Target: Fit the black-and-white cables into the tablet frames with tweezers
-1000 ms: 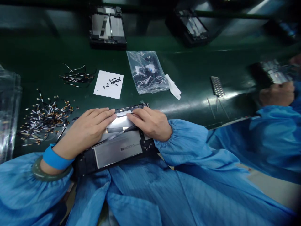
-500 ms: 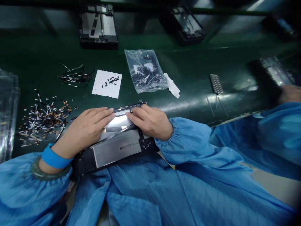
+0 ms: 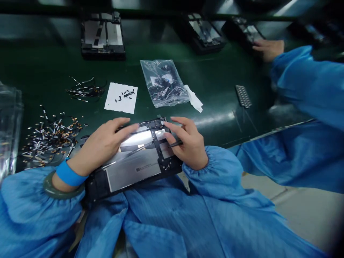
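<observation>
An opened tablet (image 3: pixel 134 172), its metal plates and black frame exposed, lies tilted at the near edge of the bench before me. My left hand (image 3: pixel 109 138) rests over its left side, fingers stretched toward the far edge and holding nothing. At the right end is my right hand (image 3: pixel 188 143), thumb and forefinger apart near the circuit strip (image 3: pixel 156 123). A dark slim pointed tool (image 3: pixel 176 143) sticks out from under the right thumb, held against the palm; its other end is hidden. A thin strip cable (image 3: pixel 138 149) crosses the tablet slantwise.
Loose flex cables (image 3: pixel 53 138) lie in a heap at left, a smaller bunch (image 3: pixel 86 89) behind. White paper (image 3: pixel 111 102) bears small black pieces. Beyond are a clear bag (image 3: pixel 163 86), a perforated strip (image 3: pixel 243 96) and other opened tablets (image 3: pixel 103 36). A co-worker's hand (image 3: pixel 270 49) touches one.
My right hand has lifted off the tablet's far edge and moved right, its fingers spreading. My left fingers have loosened and spread. The co-worker's arm has reached farther across the bench.
</observation>
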{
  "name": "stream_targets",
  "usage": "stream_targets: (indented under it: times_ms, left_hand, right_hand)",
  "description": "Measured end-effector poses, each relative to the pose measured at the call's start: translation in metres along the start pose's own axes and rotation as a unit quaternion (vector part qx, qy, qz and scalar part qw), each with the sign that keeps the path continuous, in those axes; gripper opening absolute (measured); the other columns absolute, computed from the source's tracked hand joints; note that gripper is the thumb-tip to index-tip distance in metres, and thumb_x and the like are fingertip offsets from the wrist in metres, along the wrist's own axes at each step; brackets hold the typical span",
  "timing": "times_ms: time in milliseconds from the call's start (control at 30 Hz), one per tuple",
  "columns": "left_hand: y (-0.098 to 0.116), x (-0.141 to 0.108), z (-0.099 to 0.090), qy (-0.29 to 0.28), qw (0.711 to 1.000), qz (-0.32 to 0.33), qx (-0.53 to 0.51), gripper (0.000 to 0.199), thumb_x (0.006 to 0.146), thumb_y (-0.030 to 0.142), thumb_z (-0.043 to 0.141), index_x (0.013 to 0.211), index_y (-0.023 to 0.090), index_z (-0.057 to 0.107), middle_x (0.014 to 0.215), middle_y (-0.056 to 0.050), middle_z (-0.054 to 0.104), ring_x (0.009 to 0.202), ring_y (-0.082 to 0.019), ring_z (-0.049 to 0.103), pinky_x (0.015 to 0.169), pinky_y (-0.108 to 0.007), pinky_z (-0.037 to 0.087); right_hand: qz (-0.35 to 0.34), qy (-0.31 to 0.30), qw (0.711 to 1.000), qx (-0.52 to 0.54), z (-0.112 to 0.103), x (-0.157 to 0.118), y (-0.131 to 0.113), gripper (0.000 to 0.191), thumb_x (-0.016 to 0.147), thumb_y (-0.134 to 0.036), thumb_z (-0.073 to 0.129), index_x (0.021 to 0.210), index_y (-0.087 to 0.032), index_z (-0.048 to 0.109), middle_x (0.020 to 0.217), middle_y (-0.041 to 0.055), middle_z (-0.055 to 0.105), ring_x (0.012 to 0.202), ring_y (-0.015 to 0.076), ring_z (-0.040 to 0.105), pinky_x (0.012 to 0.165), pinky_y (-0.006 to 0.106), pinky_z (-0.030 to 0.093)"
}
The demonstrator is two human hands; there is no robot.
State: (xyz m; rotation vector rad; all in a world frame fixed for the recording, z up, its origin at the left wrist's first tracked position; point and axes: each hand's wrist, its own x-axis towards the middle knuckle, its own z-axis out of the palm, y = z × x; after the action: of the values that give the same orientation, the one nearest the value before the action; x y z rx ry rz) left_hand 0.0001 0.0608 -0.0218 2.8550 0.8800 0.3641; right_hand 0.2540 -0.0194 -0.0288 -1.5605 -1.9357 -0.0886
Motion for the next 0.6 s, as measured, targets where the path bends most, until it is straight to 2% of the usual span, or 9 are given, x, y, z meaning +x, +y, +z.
stream_targets:
  times_ms: [67, 133, 200, 300, 367, 467, 600]
  left_hand:
    - [-0.001, -0.001, 0.0, -0.018, 0.998, 0.047, 0.021, 0.049, 0.092, 0.01, 0.035, 0.136, 0.023, 0.053, 0.132, -0.016, 0.054, 0.109, -0.03, 0.058, 0.089, -0.047, 0.053]
    - [-0.002, -0.002, 0.0, -0.026, 0.998, 0.056, 0.033, 0.049, 0.092, 0.009, 0.034, 0.134, 0.023, 0.055, 0.13, -0.016, 0.055, 0.104, -0.03, 0.059, 0.085, -0.046, 0.054]
    - [-0.002, -0.003, 0.001, -0.021, 0.998, 0.053, 0.032, 0.049, 0.092, 0.01, 0.033, 0.133, 0.023, 0.056, 0.129, -0.016, 0.056, 0.104, -0.03, 0.058, 0.084, -0.046, 0.054]
    - [-0.002, -0.003, 0.002, -0.014, 0.998, 0.053, 0.026, 0.051, 0.092, 0.01, 0.031, 0.135, 0.023, 0.056, 0.128, -0.017, 0.057, 0.106, -0.031, 0.058, 0.084, -0.047, 0.053]
    - [-0.002, -0.003, 0.002, -0.014, 0.998, 0.051, 0.022, 0.051, 0.092, 0.011, 0.031, 0.134, 0.022, 0.057, 0.128, -0.017, 0.057, 0.106, -0.032, 0.058, 0.084, -0.047, 0.052]
    - [-0.002, -0.003, 0.003, -0.011, 0.999, 0.046, 0.014, 0.048, 0.093, 0.013, 0.032, 0.133, 0.022, 0.059, 0.127, -0.018, 0.059, 0.104, -0.033, 0.059, 0.082, -0.047, 0.052]
    - [-0.002, -0.004, 0.004, -0.014, 0.999, 0.04, 0.013, 0.047, 0.094, 0.013, 0.033, 0.132, 0.022, 0.06, 0.127, -0.017, 0.06, 0.105, -0.033, 0.06, 0.082, -0.046, 0.051]
  right_hand:
    - [-0.025, -0.034, 0.999, -0.024, 0.005, 0.01, -0.009, 0.028, 0.096, -0.034, 0.051, 0.114, -0.02, 0.068, 0.121, 0.0112, 0.065, 0.087, 0.0174, 0.065, 0.076, 0.032, 0.056]
    - [-0.033, -0.094, 0.994, -0.039, 0.01, 0.02, -0.016, 0.031, 0.096, -0.037, 0.05, 0.109, -0.017, 0.068, 0.116, 0.0125, 0.066, 0.09, 0.0202, 0.065, 0.074, 0.033, 0.055]
    - [-0.007, -0.15, 0.988, -0.034, 0.013, 0.029, -0.02, 0.028, 0.096, -0.036, 0.05, 0.1, -0.014, 0.067, 0.108, 0.0132, 0.066, 0.09, 0.022, 0.063, 0.07, 0.033, 0.052]
    - [0.064, -0.197, 0.978, 0.015, 0.016, 0.036, -0.021, 0.01, 0.09, -0.023, 0.056, 0.089, -0.017, 0.063, 0.1, 0.0095, 0.063, 0.087, 0.0206, 0.062, 0.071, 0.032, 0.049]
    - [0.09, -0.203, 0.972, 0.071, 0.016, 0.039, -0.019, 0.002, 0.085, -0.019, 0.06, 0.086, -0.018, 0.061, 0.097, 0.0069, 0.062, 0.087, 0.0194, 0.061, 0.074, 0.032, 0.049]
    - [0.112, -0.188, 0.964, 0.148, 0.017, 0.04, -0.016, 0.006, 0.085, -0.023, 0.063, 0.081, -0.019, 0.059, 0.095, 0.0051, 0.063, 0.088, 0.0184, 0.062, 0.078, 0.032, 0.048]
    - [0.13, -0.163, 0.964, 0.162, 0.017, 0.04, -0.016, 0.009, 0.083, -0.022, 0.063, 0.076, -0.019, 0.058, 0.092, 0.0039, 0.064, 0.085, 0.0178, 0.062, 0.077, 0.032, 0.048]
